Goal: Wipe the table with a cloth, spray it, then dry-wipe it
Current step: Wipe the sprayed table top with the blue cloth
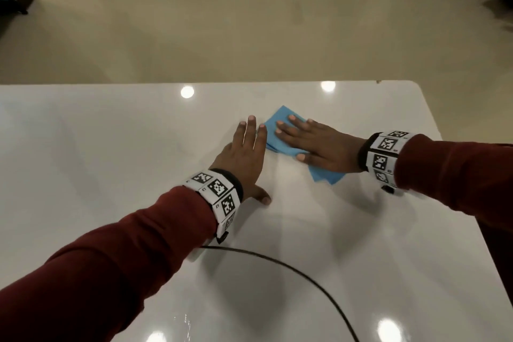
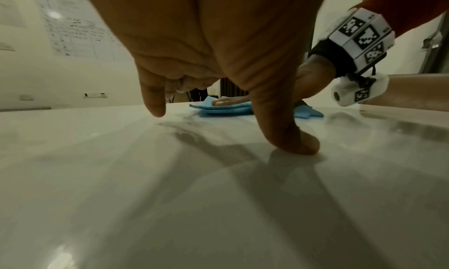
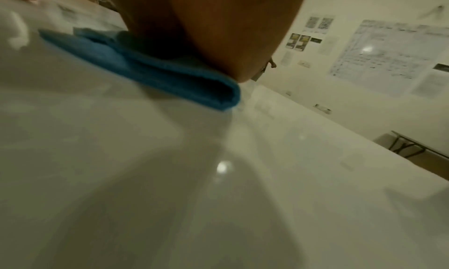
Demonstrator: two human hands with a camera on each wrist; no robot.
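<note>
glossy white desk (image 1: 111, 147) under ceiling-light reflections, cream floor beyond its far edge: a folded blue cloth (image 1: 280, 119) lies flat on the desk toward the far right corner, pinned beneath the right hand (image 1: 316, 144), whose fingers lie straight and slightly spread across the fabric, pressing rather than gripping. the cloth looks thin, soft and light, doubled into layers whose rounded fold shows in the right wrist view (image 3: 194, 88); loose corners poke out on the near side of the cloth. judged from this, it should slide easily on the slick surface and bunch up if pushed from one edge, so a flat palm over its middle, as here, seems the surest hold; lifting it would call for a pinch at the folded edge. just left of the cloth, the left hand (image 1: 244, 158) rests on the bare desk, fingers straight and close together, thumb splayed toward the near side, apparently bracing. nearer than the cloth, a black cable (image 1: 291, 266) curves across the desk. no spray bottle is in view.
</note>
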